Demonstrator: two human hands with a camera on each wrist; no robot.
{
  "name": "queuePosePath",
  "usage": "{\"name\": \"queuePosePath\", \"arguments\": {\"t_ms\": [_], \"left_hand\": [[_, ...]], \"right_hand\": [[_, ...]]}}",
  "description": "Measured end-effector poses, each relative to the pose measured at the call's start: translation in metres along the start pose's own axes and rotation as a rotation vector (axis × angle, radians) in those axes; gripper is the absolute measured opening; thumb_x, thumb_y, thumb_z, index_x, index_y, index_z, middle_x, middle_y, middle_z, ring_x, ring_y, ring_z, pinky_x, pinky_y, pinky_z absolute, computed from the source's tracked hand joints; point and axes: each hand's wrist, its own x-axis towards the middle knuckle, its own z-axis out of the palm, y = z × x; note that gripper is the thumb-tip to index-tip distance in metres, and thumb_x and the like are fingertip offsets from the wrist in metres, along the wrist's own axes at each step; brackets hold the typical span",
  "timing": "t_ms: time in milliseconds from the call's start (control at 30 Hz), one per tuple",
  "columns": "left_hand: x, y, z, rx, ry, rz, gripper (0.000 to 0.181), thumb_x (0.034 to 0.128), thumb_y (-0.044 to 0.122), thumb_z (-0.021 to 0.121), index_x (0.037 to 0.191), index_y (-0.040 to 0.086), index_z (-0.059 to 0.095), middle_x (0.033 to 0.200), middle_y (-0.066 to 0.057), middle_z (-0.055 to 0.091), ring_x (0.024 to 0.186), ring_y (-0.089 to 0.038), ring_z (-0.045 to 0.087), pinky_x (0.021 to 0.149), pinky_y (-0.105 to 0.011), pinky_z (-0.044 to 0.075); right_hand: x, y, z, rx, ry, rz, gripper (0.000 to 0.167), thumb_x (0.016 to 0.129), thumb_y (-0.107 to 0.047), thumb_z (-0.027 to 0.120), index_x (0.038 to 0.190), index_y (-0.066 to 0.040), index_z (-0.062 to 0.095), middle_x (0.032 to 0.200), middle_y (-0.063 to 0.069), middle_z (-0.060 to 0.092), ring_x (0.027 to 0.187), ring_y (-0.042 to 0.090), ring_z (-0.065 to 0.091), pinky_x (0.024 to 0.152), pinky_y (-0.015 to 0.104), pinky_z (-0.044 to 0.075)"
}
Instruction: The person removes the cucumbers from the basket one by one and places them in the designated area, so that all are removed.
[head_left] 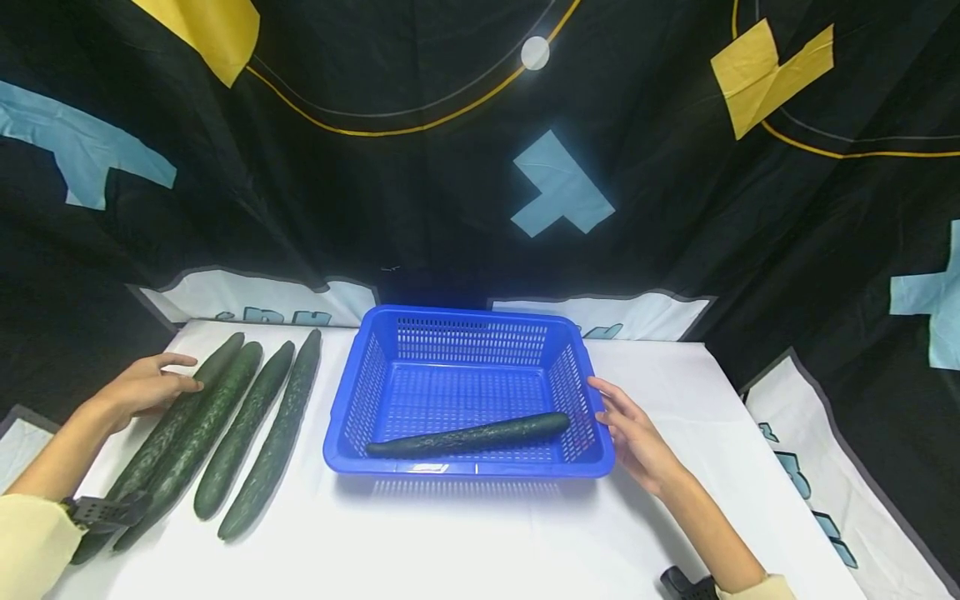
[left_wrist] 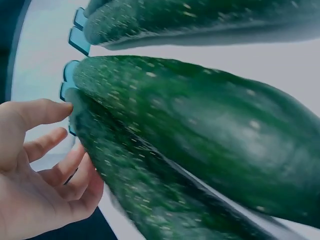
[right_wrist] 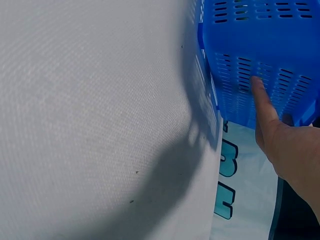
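My left hand (head_left: 146,387) is at the leftmost of several long dark green cucumbers lying side by side on the left of the table. In the left wrist view, its loosely bent fingers lie along the side of that cucumber (left_wrist: 115,155), with the thumb close to the tip. A second cucumber (head_left: 202,425) lies right against it. On the right, my right hand (head_left: 637,437) touches the right side of a blue plastic basket (head_left: 480,468). One finger extends along the slotted wall in the right wrist view. A single cucumber (head_left: 472,436) lies inside the basket, near its front wall.
Two more cucumbers, a third one (head_left: 243,433) and a fourth one (head_left: 277,442), lie between the left pair and the basket. The white table (head_left: 465,550) ends at a dark hanging cloth (head_left: 420,217) with coloured shapes behind it.
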Motion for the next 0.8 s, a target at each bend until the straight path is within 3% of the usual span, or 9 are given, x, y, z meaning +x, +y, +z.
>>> {"name": "queuePosePath", "arguments": {"t_ms": [67, 133, 167, 200, 300, 433, 500, 600, 800], "left_hand": [[0.006, -0.005, -0.004, 0.006, 0.028, 0.030, 0.073, 0.0960, 0.025, 0.061, 0.144, -0.016, 0.023, 0.130, -0.047, 0.038, 0.117, -0.063, 0.041, 0.089, -0.067, 0.046], [0.017, -0.012, -0.006, 0.022, 0.089, 0.077, 0.068, 0.0954, 0.028, 0.064, 0.141, -0.010, 0.032, 0.122, -0.038, 0.053, 0.107, -0.051, 0.055, 0.078, -0.058, 0.054], [0.022, -0.013, -0.007, 0.014, 0.099, 0.099, 0.068, 0.0946, 0.028, 0.066, 0.142, -0.008, 0.034, 0.121, -0.037, 0.054, 0.106, -0.050, 0.055, 0.077, -0.059, 0.053], [0.027, -0.015, -0.006, 0.039, 0.138, 0.129, 0.064, 0.0945, 0.032, 0.067, 0.140, -0.003, 0.039, 0.117, -0.032, 0.059, 0.100, -0.040, 0.060, 0.071, -0.054, 0.055], [0.033, 0.003, 0.001, 0.069, 0.188, 0.175, 0.062, 0.0954, 0.036, 0.067, 0.141, 0.003, 0.042, 0.123, -0.032, 0.056, 0.100, -0.041, 0.060, 0.075, -0.062, 0.052], [0.012, 0.067, 0.023, 0.060, 0.156, 0.226, 0.063, 0.0978, 0.030, 0.063, 0.145, -0.003, 0.036, 0.134, -0.041, 0.040, 0.117, -0.060, 0.043, 0.087, -0.076, 0.037], [-0.001, 0.100, 0.038, 0.061, 0.145, 0.269, 0.059, 0.0987, 0.027, 0.061, 0.143, -0.004, 0.038, 0.134, -0.039, 0.043, 0.117, -0.058, 0.046, 0.088, -0.074, 0.040], [-0.016, 0.146, 0.055, 0.039, 0.068, 0.324, 0.058, 0.0974, 0.018, 0.061, 0.144, -0.007, 0.038, 0.136, -0.038, 0.046, 0.123, -0.056, 0.046, 0.095, -0.069, 0.041], [-0.024, 0.199, 0.095, -0.033, 0.003, 0.440, 0.050, 0.0944, 0.011, 0.064, 0.139, -0.005, 0.048, 0.130, -0.030, 0.057, 0.117, -0.046, 0.056, 0.094, -0.060, 0.048]], "right_hand": [[0.000, 0.000, 0.000, 0.001, 0.000, 0.000, 0.061, 0.101, -0.007, 0.047, 0.157, -0.010, 0.023, 0.149, 0.013, 0.032, 0.101, 0.017, 0.061, 0.081, 0.032, 0.056], [-0.001, 0.000, 0.000, -0.001, -0.005, -0.002, 0.062, 0.101, -0.006, 0.046, 0.157, -0.010, 0.022, 0.152, 0.013, 0.029, 0.102, 0.017, 0.061, 0.082, 0.032, 0.055], [-0.001, 0.000, 0.000, 0.000, -0.008, -0.002, 0.062, 0.101, -0.006, 0.046, 0.158, -0.010, 0.022, 0.153, 0.014, 0.028, 0.103, 0.017, 0.060, 0.082, 0.032, 0.055], [-0.001, 0.000, 0.000, -0.002, -0.009, -0.003, 0.062, 0.101, -0.006, 0.046, 0.158, -0.009, 0.022, 0.153, 0.014, 0.028, 0.103, 0.017, 0.061, 0.083, 0.032, 0.055], [-0.001, 0.000, -0.001, -0.001, -0.009, -0.005, 0.061, 0.101, -0.007, 0.047, 0.157, -0.009, 0.022, 0.152, 0.015, 0.029, 0.103, 0.017, 0.061, 0.083, 0.032, 0.055], [0.000, 0.000, -0.001, 0.001, -0.011, -0.008, 0.061, 0.102, -0.007, 0.046, 0.157, -0.008, 0.022, 0.151, 0.016, 0.030, 0.102, 0.017, 0.061, 0.082, 0.032, 0.055], [0.000, 0.000, -0.001, 0.003, -0.011, -0.005, 0.060, 0.102, -0.007, 0.046, 0.157, -0.008, 0.022, 0.151, 0.016, 0.030, 0.103, 0.017, 0.061, 0.083, 0.032, 0.056], [0.000, 0.000, -0.001, 0.003, -0.014, -0.003, 0.061, 0.101, -0.006, 0.046, 0.157, -0.008, 0.022, 0.153, 0.017, 0.029, 0.105, 0.018, 0.062, 0.084, 0.033, 0.056], [-0.001, 0.001, -0.002, 0.015, -0.016, -0.015, 0.057, 0.101, -0.006, 0.048, 0.155, -0.012, 0.029, 0.145, 0.008, 0.042, 0.104, 0.019, 0.063, 0.083, 0.034, 0.056]]}}
